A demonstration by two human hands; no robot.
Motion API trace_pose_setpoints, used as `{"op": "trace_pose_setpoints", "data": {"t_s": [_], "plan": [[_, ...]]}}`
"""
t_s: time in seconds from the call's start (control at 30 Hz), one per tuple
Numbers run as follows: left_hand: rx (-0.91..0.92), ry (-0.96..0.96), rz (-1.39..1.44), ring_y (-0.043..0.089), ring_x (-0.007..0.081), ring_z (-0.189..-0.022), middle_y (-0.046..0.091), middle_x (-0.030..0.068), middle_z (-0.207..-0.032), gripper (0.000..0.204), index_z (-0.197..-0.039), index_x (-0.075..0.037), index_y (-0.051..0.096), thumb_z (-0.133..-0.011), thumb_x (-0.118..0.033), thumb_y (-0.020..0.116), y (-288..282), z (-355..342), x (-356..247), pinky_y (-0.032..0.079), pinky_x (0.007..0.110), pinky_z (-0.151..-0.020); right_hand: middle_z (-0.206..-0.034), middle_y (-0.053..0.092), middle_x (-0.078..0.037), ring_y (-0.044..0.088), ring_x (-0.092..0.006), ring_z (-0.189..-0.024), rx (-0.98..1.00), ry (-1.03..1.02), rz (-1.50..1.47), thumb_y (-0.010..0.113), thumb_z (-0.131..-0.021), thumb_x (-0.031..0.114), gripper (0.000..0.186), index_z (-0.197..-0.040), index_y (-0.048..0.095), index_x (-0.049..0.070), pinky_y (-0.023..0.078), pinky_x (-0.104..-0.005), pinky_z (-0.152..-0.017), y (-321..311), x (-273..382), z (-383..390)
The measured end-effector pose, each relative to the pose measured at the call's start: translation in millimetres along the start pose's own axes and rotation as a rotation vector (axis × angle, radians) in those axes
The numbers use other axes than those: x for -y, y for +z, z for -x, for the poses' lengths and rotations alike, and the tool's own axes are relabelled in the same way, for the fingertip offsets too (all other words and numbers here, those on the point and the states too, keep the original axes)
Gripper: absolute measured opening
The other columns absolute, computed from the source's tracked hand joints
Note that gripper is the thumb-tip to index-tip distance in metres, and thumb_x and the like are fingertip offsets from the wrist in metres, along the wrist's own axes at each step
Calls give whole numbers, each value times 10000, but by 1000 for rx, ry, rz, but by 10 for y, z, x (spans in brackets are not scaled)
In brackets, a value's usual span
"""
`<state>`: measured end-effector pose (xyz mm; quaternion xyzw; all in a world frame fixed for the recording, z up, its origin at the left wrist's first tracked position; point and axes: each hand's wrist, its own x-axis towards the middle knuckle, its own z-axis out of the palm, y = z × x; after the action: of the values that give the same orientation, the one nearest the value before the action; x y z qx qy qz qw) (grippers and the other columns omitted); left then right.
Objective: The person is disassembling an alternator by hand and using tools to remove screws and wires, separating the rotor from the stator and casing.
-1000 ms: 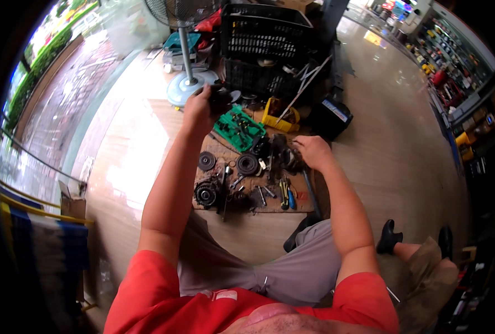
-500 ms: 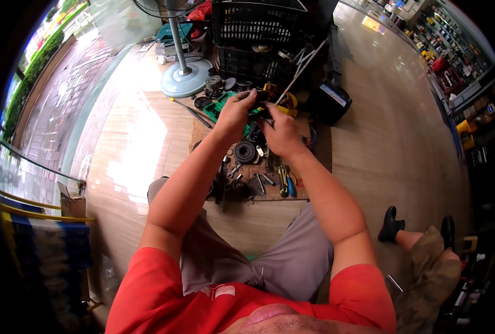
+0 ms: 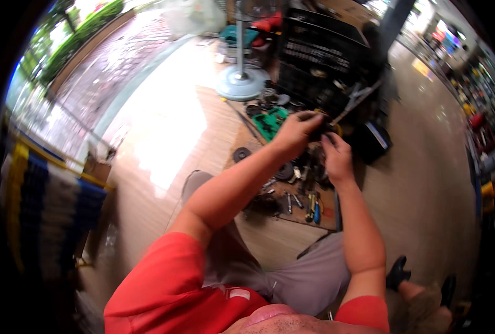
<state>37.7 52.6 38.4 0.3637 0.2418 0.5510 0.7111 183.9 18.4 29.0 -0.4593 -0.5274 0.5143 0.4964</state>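
My left hand (image 3: 296, 135) is closed around a small dark part (image 3: 317, 129), blurred and too shaded to name. Just to its right, my right hand (image 3: 337, 157) has thumb and fingers pinched together at the part's lower side; what lies between them is hidden. Both hands hover over the far half of a brown work board (image 3: 281, 220). Left of the left hand lies a green tool case (image 3: 269, 122). Beneath the hands are a dark round wheel-like part (image 3: 284, 171) and several greasy parts. Nearer me lie metal sockets (image 3: 290, 202), yellow-handled pliers (image 3: 309, 207) and a blue-handled tool (image 3: 317, 212).
A standing fan's base (image 3: 242, 84) is beyond the board, beside stacked black crates (image 3: 314, 58). A black box (image 3: 371, 143) stands right of my hands. Another person's shoe (image 3: 397, 273) shows at lower right. Blue-and-white stacked goods (image 3: 52, 206) are at left.
The view has swung left, so the scene sits farther right and lower. My hands stay together at the dark part; the left hand now reaches more across from the left.
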Motion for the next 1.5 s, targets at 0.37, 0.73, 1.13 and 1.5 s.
{"op": "trace_pose_setpoints", "data": {"t_s": [0.37, 0.73, 1.13, 1.5], "plan": [[31, 16, 22, 653, 202, -929, 661, 125, -1011, 293, -1128, 60, 586, -898, -105, 662, -140, 4, -8, 547, 324, -837, -578, 373, 44, 298, -56, -441, 71, 75, -238, 493, -1008, 180, 134, -956, 562, 78, 239, -213, -398, 48, 41, 51], [10, 170, -416, 626, 106, -829, 700, 71, -921, 202, -995, 36, 695, -831, -78, 725, -105, 53, -96, 512, 259, -763, -606, 431, 58, 368, -38, -487, 57, 94, -261, 509, -1004, 191, 144, -976, 590, 75, 262, -205, -424, 48, 55, 60], [-114, 165, -602, 601, 98, -708, 690, 64, -807, 193, -961, 46, 687, -860, -118, 707, -60, 76, -91, 505, 272, -645, -695, 488, 61, 382, -29, -618, -51, -219, 357, 538, -985, 150, 172, -997, 627, 3, 325, -221, -548, 62, -28, 46], [-106, -6, -30, 627, 149, -775, 661, 76, -886, 248, -1008, 34, 622, -922, -198, 637, -119, 0, -2, 517, 301, -703, -697, 497, 69, 385, -18, -605, -30, -165, 340, 542, -988, 157, 173, -999, 629, 8, 314, -206, -531, 67, 0, 67]]}}
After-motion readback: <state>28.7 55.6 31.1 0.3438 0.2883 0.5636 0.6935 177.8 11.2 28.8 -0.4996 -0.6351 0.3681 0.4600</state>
